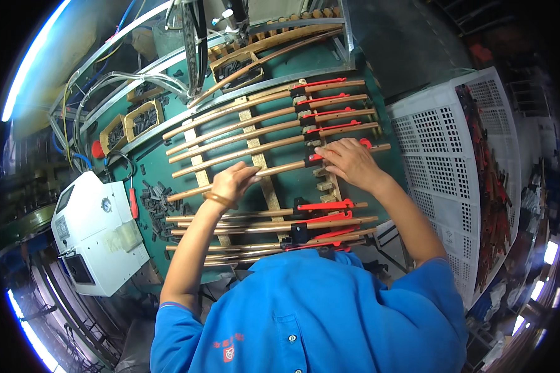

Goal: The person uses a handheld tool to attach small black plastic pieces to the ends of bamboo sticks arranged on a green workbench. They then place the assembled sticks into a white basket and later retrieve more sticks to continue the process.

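The left hand (233,181) is closed around a brown rod (286,168), fingers and thumb pinching it a little in from its left end. A bangle (221,201) circles the left wrist. The right hand (351,160) grasps the same rod farther right, its fingertips on the black fitting (313,160) there and on a bit of red beside it; the palm hides most of that part. The rod lies between the hands, slanting up slightly toward the right, and its right end sticks out past the right hand.

Just beyond the hands, four similar rods (242,148) lie roughly side by side, each with a black fitting and a red lever (323,99) toward the right end. Speckled strips (251,128) run crosswise beneath them on the green desk (308,62). On the near side of the hands, close to the blue shirt (323,304), a tighter bunch of rods (242,228) carries the same black and red parts.

To the left of the left hand are scattered small black pieces (158,202), then a red screwdriver (133,200), and outermost a white machine (99,233). Farther off, ahead and to the left, a carton (129,128) holds more black pieces. Well beyond both hands, a long bar (274,57) lies diagonally. To the right of the right hand stands a white perforated crate (429,137).
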The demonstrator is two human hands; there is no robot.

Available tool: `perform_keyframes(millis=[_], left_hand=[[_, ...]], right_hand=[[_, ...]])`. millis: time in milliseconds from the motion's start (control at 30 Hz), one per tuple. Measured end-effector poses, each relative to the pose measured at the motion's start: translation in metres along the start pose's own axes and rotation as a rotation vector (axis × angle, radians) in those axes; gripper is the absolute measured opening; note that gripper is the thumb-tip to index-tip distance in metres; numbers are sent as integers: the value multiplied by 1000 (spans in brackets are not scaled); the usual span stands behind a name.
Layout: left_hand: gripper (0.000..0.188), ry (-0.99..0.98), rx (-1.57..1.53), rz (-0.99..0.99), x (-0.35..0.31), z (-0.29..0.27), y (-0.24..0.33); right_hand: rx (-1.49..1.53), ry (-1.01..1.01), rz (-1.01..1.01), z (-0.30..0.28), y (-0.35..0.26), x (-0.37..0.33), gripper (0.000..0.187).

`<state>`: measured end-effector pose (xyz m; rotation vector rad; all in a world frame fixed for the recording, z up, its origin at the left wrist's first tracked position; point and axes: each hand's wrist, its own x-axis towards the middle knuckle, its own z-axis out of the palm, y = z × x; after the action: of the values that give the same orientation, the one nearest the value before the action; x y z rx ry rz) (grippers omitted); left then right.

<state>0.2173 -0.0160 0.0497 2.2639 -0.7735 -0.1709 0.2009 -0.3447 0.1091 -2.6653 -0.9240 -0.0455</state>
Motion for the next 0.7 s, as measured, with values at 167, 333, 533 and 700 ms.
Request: perform_keyframes(millis=[167,333,533,700], left_hand=[[19,-73,-14,-29,17,38,-13],[34,-32,304,-87,22,32,17],[30,-332,267,-222,-66,6,8],[20,-198,73,-47,-83,-4,-7]], right_hand=[[-30,-66,51,33,36,-13,31],[-220,-33,147,54,31,-6,17],[318,-279,132,37,-62,-32,37],[414,-534,319,70,-70,-37,39]])
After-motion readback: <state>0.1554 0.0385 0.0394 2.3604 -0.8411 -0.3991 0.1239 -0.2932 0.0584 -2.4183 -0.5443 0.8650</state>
